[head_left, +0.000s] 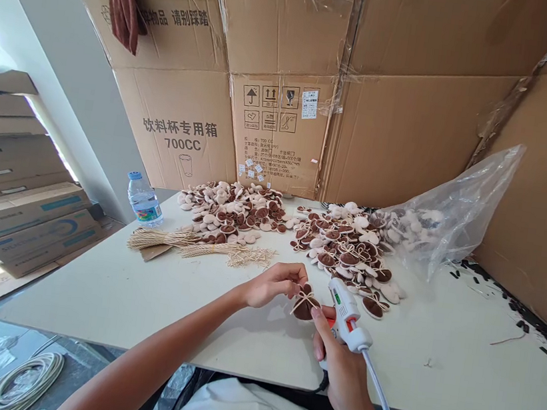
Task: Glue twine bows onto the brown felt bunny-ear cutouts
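Observation:
Between my hands is a small brown fabric piece (303, 308) with a pale edge and a cream string bow across it. The fingers of my left hand (277, 285) pinch its upper left side near the bow. My right hand (342, 369) is wrapped round a white hot glue gun (347, 315), whose nozzle points up and away from me. A glue stick trails from the gun's rear, and my right thumb touches the fabric piece's lower right edge. The gun's trigger is mostly hidden by my fingers.
Heaps of similar brown and cream pieces (334, 240) lie at the back, some in a clear plastic bag (476, 198). Bundles of cream strings (163, 239) and a water bottle (145, 201) stand left. Cardboard walls (295, 40) enclose the white table (139, 308). Black bits litter the right edge.

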Action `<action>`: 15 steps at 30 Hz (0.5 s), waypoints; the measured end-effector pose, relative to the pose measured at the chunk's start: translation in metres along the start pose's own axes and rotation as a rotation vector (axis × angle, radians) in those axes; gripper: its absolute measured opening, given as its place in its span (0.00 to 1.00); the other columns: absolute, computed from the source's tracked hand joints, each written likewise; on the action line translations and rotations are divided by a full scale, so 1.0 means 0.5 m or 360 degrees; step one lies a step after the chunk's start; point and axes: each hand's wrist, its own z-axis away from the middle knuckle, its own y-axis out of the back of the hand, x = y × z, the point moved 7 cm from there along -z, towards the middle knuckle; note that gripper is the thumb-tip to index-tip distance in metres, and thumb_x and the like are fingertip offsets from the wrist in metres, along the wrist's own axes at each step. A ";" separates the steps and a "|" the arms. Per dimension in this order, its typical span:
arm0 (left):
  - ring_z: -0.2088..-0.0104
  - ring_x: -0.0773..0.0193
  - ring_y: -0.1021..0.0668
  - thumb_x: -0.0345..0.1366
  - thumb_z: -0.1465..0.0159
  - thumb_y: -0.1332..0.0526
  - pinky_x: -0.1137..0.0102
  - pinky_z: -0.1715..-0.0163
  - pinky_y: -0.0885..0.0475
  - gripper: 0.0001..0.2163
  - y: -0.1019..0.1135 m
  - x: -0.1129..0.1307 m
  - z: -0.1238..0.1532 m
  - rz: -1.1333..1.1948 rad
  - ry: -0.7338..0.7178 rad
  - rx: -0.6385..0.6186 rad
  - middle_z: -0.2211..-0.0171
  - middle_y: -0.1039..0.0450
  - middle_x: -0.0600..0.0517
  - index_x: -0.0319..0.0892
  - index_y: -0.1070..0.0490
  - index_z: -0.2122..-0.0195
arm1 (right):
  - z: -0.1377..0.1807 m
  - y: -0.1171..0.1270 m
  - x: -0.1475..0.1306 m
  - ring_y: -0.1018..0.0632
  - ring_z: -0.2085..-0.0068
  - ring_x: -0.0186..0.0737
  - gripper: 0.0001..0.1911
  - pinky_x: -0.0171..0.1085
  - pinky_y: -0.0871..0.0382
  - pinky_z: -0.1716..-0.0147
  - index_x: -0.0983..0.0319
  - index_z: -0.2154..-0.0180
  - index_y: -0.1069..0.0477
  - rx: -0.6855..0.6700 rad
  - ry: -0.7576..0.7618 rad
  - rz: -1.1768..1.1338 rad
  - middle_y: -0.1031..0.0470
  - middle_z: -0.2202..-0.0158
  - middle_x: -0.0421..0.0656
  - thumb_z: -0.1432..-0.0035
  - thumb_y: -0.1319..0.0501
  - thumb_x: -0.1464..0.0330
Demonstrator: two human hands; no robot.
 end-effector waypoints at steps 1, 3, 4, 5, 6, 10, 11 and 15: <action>0.68 0.63 0.29 0.33 0.42 0.41 0.69 0.67 0.34 0.05 0.001 0.000 0.000 0.0008 0.0000 0.0009 0.69 0.30 0.50 0.38 0.33 0.64 | 0.000 0.000 0.000 0.41 0.83 0.30 0.19 0.31 0.45 0.82 0.61 0.65 0.24 -0.0003 0.0000 0.0009 0.41 0.86 0.30 0.42 0.32 0.51; 0.67 0.63 0.29 0.34 0.40 0.41 0.69 0.66 0.33 0.06 0.000 0.001 0.000 -0.0001 -0.0008 0.0009 0.68 0.29 0.50 0.39 0.33 0.64 | 0.001 0.002 0.000 0.41 0.83 0.30 0.20 0.31 0.44 0.82 0.61 0.66 0.24 -0.0007 -0.0006 0.0033 0.42 0.87 0.30 0.42 0.32 0.50; 0.67 0.63 0.28 0.35 0.40 0.40 0.69 0.65 0.33 0.07 -0.001 0.003 0.000 -0.0025 -0.0017 0.0005 0.67 0.29 0.50 0.38 0.32 0.63 | 0.001 0.003 0.001 0.41 0.83 0.31 0.20 0.31 0.43 0.81 0.61 0.66 0.24 -0.0006 -0.0014 0.0042 0.42 0.87 0.30 0.43 0.32 0.50; 0.67 0.63 0.28 0.37 0.39 0.39 0.68 0.64 0.32 0.08 -0.003 0.005 0.001 -0.0061 -0.0024 -0.0001 0.67 0.28 0.50 0.38 0.31 0.62 | 0.001 0.005 0.002 0.40 0.83 0.31 0.21 0.31 0.43 0.81 0.61 0.66 0.24 0.0001 -0.0025 0.0048 0.41 0.87 0.30 0.43 0.32 0.49; 0.67 0.64 0.28 0.38 0.38 0.37 0.68 0.63 0.32 0.09 -0.005 0.007 0.001 -0.0104 -0.0029 -0.0006 0.66 0.28 0.50 0.38 0.31 0.61 | 0.001 0.006 0.004 0.40 0.83 0.31 0.21 0.32 0.43 0.81 0.61 0.65 0.24 0.0010 -0.0037 0.0049 0.41 0.87 0.30 0.44 0.32 0.48; 0.67 0.64 0.28 0.43 0.38 0.34 0.69 0.63 0.31 0.13 -0.008 0.009 0.002 -0.0230 -0.0017 0.0011 0.67 0.27 0.50 0.38 0.29 0.63 | 0.000 0.010 0.013 0.39 0.82 0.32 0.23 0.32 0.44 0.81 0.61 0.63 0.24 0.0038 -0.0061 0.0024 0.40 0.87 0.30 0.45 0.31 0.47; 0.67 0.65 0.28 0.44 0.39 0.33 0.69 0.63 0.31 0.13 -0.008 0.009 0.002 -0.0240 -0.0016 0.0021 0.67 0.27 0.50 0.38 0.29 0.63 | -0.001 0.012 0.016 0.40 0.83 0.31 0.22 0.32 0.45 0.81 0.61 0.63 0.24 0.0055 -0.0057 0.0004 0.39 0.87 0.30 0.44 0.31 0.48; 0.68 0.64 0.28 0.45 0.39 0.33 0.68 0.64 0.32 0.14 0.000 0.008 0.002 -0.0198 -0.0026 0.0084 0.68 0.26 0.50 0.38 0.29 0.64 | 0.000 0.016 0.017 0.41 0.83 0.31 0.19 0.32 0.48 0.80 0.59 0.64 0.28 0.0039 0.0055 -0.0057 0.41 0.86 0.29 0.36 0.37 0.50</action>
